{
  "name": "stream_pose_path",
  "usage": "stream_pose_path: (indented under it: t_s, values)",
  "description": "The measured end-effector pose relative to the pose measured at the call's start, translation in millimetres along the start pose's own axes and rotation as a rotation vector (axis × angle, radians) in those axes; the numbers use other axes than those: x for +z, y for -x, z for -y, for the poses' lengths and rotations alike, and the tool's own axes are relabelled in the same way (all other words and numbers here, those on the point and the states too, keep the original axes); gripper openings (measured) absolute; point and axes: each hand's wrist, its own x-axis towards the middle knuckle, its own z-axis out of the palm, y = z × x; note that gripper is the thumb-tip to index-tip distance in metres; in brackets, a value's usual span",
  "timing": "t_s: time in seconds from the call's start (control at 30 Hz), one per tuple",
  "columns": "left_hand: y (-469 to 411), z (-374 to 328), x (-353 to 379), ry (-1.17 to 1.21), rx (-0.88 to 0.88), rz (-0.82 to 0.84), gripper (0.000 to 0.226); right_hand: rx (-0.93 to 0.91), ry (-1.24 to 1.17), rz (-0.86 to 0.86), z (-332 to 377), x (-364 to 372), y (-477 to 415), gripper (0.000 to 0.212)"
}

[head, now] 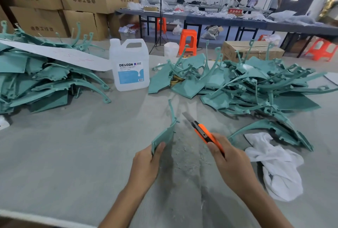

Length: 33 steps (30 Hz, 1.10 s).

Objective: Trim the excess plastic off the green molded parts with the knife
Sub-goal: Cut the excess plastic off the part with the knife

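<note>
In the head view, the left hand [146,162] grips the lower end of one green molded part [164,134], with the thumb laid on the side that faces the knife. It holds the part on edge above the surface [73,154]. The part's long axis runs up and away from the person, ending in a thin curved arm at the far end.

The right hand [228,163] is curled round the orange handle of the knife [203,132], just to the right of the part. The blade [187,116] is extended and points away and to the left, toward the part's upper edge. A clear gap separates blade and plastic, so no cut is under way. The blade lies roughly level with the notch where the thin arm joins the body, and closing that gap leftward looks like the next move.

Pale shavings [182,147] lie on the surface between the two forearms. More green parts sit heaped far right [256,85] and far left [36,81].
</note>
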Motion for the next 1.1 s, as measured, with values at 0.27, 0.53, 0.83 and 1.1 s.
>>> stream_pose_path:
  t_s: [0.27, 0.53, 0.83, 1.1]
  values:
    - [-1, 5, 1, 0.038, -0.042, 0.001, 0.057, -0.176, 0.021, 0.072, 32, 18, 35, 0.039]
    - [-1, 2, 0, 0.031, -0.059, 0.007, 0.049, -0.156, 0.053, 0.044, 28, 19, 32, 0.034]
    - [-1, 0, -1, 0.074, -0.081, -0.002, 0.061, -0.099, -0.026, 0.074, 12, 24, 28, 0.036]
    - [2, -4, -4, 0.051, -0.053, 0.034, 0.047, 0.030, -0.067, -0.062, -13, 25, 4, 0.038]
